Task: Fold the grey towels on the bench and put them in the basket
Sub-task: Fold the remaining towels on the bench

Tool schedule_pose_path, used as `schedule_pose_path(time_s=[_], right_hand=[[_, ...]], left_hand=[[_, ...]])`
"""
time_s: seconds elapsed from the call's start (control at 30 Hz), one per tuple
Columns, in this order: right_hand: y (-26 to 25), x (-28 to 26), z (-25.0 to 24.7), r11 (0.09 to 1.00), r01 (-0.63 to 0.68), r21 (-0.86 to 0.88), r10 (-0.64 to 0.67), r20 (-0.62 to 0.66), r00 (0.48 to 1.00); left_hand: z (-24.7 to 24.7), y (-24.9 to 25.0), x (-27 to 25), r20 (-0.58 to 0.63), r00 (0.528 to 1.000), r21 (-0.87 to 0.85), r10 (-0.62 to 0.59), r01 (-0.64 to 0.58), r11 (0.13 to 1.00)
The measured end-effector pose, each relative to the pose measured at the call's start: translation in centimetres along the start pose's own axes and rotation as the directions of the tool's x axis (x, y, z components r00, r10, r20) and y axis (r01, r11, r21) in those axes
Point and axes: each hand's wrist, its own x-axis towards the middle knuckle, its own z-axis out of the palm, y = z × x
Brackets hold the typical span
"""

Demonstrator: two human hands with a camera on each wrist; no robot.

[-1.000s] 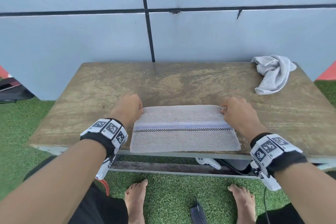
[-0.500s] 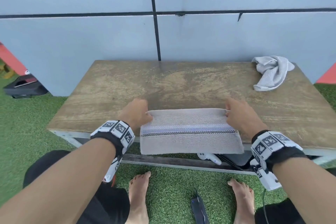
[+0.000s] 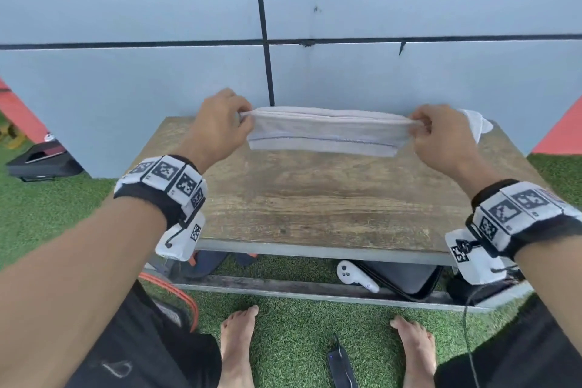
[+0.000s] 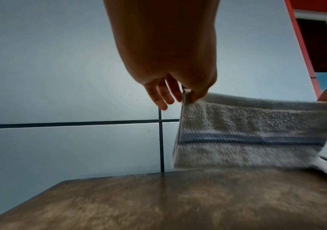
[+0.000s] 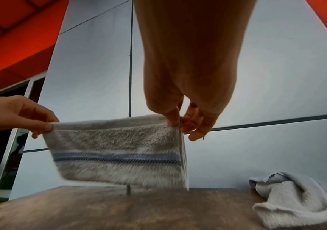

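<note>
A folded grey towel [image 3: 327, 132] with a blue stripe hangs in the air above the wooden bench [image 3: 330, 205], stretched between both hands. My left hand [image 3: 220, 123] pinches its upper left corner; in the left wrist view the towel [image 4: 253, 132] hangs below the thumb and forefinger of that hand [image 4: 186, 95]. My right hand [image 3: 437, 135] pinches the upper right corner, and the right wrist view shows the towel [image 5: 117, 149] hanging clear of the bench top. A second, crumpled grey towel [image 5: 294, 200] lies at the bench's far right [image 3: 475, 123]. No basket is in view.
A grey panelled wall [image 3: 126, 88] stands right behind the bench. Under the bench lie a white controller [image 3: 356, 277] and a dark case [image 3: 406, 280]. A black device [image 3: 340, 365] lies on the green turf between my bare feet. A dark bag [image 3: 41, 161] sits at left.
Both hands have lifted the folded towel off the bench's near edge and carried it up and away from me; it now hangs in the air. The crumpled towel has not moved.
</note>
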Motion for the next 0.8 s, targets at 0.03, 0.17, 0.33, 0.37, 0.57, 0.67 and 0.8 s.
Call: schedule_pose_path(time_s=[0.03, 0.17, 0.33, 0.37, 0.57, 0.67, 0.8], right_hand=[[0.4, -0.4, 0.3, 1.000, 0.016, 0.014, -0.016, -0.008, 1.000], [2.9, -3.8, 2.3, 0.999, -0.007, 0.037, -0.001, 0.205, 0.979], [5.1, -8.1, 5.6, 0.978, -0.202, -0.050, 0.201, 0.491, 0.848], [5.1, -8.5, 6.0, 0.972, -0.228, -0.059, 0.230, 0.448, 0.864], [4.3, -8.7, 7.2, 0.951, -0.281, -0.128, 0.308, 0.339, 0.889], [4.4, -8.7, 7.2, 0.936, -0.329, -0.123, 0.352, 0.329, 0.876], [4.1, -8.7, 6.3, 0.923, -0.381, -0.048, 0.376, 0.323, 0.869]], left_hand=[[-0.2, 0.0, -1.0, -0.034, 0.999, -0.011, 0.021, -0.021, 1.000], [3.1, -2.2, -5.8, 0.109, 0.994, -0.080, 0.011, -0.002, 0.997], [8.0, -3.1, -10.5, 0.433, 0.850, -0.005, -0.300, 0.335, 0.942], [8.5, -2.8, -10.8, 0.424, 0.833, 0.002, -0.354, 0.390, 0.921], [9.9, -1.3, -10.4, 0.361, 0.795, 0.045, -0.486, 0.506, 0.861], [9.8, -0.7, -10.2, 0.355, 0.796, 0.013, -0.490, 0.520, 0.854], [9.0, -0.3, -10.1, 0.293, 0.793, -0.057, -0.534, 0.571, 0.819]])
